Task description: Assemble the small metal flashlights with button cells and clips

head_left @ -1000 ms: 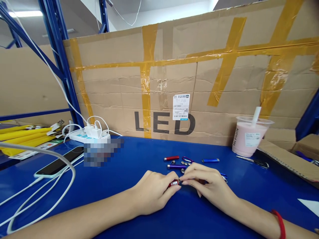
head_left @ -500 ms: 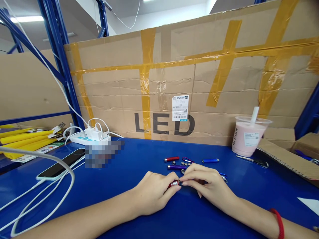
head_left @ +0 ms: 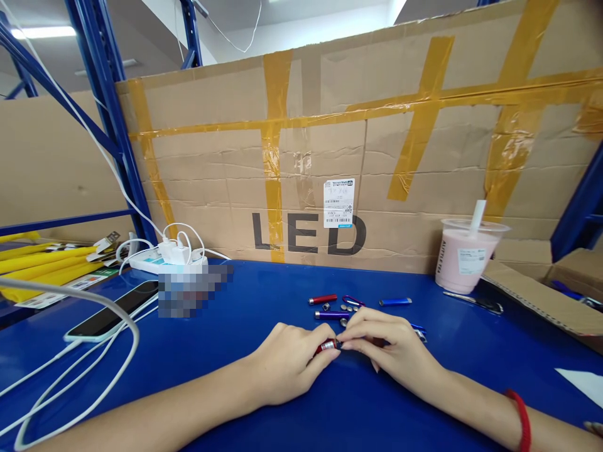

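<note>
Here, nearest the person, both forearms lie flat on the blue tabletop (head_left: 198, 339), which steadies the wrists for small work. The left hand (head_left: 287, 364) curls over a little red flashlight (head_left: 328, 345), thumb and forefinger pinched round its body so that only the silver end pokes out at about 2 o'clock from the knuckles. The right hand (head_left: 386, 348) meets it there, fingertips closed on that silver end (whether they are twisting it or merely holding it I cannot tell). A red band (head_left: 521, 417) sits on the right wrist.

Just past the fingers, at 12 o'clock, the loose parts lie within easy reach: a purple flashlight (head_left: 330, 315), a red flashlight body (head_left: 323, 299), a blue one (head_left: 396, 302) off toward 1 o'clock, and a few button cells (head_left: 349, 308) scattered between them. Kept that close, nothing needs a stretch.

Further out at 10 o'clock a phone (head_left: 110, 311) lies face up with white cables (head_left: 75, 376) looping toward a power strip (head_left: 164, 258), clear of the working patch. At 2 o'clock stands a pink drink cup (head_left: 464, 258) with a straw, scissors (head_left: 473, 301) beside it, set well apart from the parts. Behind everything, a taped cardboard sheet (head_left: 377, 144) marked LED walls off the bench.
</note>
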A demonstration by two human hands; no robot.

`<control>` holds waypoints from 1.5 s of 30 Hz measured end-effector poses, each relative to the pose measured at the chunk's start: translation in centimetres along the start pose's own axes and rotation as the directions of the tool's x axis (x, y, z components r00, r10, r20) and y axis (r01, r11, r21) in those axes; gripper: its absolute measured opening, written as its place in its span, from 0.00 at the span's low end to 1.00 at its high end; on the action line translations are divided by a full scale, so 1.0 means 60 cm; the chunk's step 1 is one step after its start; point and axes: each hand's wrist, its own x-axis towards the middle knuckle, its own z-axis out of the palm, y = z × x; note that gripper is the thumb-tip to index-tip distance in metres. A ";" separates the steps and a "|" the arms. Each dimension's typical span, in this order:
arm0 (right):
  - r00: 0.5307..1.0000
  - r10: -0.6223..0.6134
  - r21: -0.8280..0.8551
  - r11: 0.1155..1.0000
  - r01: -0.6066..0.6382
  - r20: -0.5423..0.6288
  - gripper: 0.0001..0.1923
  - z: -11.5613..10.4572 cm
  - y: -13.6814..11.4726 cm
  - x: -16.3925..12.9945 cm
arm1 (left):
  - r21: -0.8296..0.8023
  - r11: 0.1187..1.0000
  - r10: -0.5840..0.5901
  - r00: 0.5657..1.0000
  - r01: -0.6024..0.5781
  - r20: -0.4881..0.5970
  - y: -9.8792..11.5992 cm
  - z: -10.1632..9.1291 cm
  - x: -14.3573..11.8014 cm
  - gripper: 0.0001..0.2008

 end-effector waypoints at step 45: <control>1.000 0.021 -0.052 0.998 -0.020 0.016 0.09 0.000 -0.006 -0.001 | 0.033 0.999 0.016 1.000 -0.016 -0.009 0.000 0.001 -0.001 0.10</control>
